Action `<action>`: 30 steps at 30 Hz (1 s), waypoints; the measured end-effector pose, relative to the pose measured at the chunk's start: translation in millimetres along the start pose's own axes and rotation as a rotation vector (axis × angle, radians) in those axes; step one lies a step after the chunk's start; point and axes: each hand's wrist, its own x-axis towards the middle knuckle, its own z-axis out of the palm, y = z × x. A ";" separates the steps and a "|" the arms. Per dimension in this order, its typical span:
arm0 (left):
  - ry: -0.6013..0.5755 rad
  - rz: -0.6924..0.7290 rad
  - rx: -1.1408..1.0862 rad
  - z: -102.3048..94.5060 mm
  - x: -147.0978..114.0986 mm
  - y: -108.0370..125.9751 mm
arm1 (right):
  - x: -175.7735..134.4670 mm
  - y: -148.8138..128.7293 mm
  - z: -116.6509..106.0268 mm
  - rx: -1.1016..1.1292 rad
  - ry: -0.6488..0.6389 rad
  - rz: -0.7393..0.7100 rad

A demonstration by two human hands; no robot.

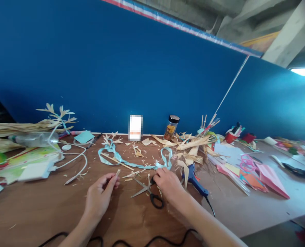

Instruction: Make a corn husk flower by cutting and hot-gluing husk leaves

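Observation:
Pinched between the thumb and fingers of my left hand (102,192) is a small pale strip of dried husk (118,172). My right hand (169,185) reaches over a pair of black-handled scissors (156,200), its fingers curled at the upper handle loop and partly hiding it. The scissors' blades are spread and point left, toward my left hand. Just beyond both hands a light blue ribbon (132,165) winds across the table, with a husk flower (112,140) at its left end. To the right of my right hand lies a blue glue gun (197,181).
Husk scraps litter the brown table (52,212). A lidded jar (171,127) and a blurred upright white object (135,127) stand by the blue partition (116,68). On the left are a white cable (84,161) and plastic bottle (36,139); pink paper (272,180) is right. A black cord (157,238) crosses the front.

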 end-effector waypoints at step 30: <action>0.139 -0.001 -0.097 0.9 -2.0 0.1 | -26.0 -7.6 -21.4 0.137 -0.086 -0.083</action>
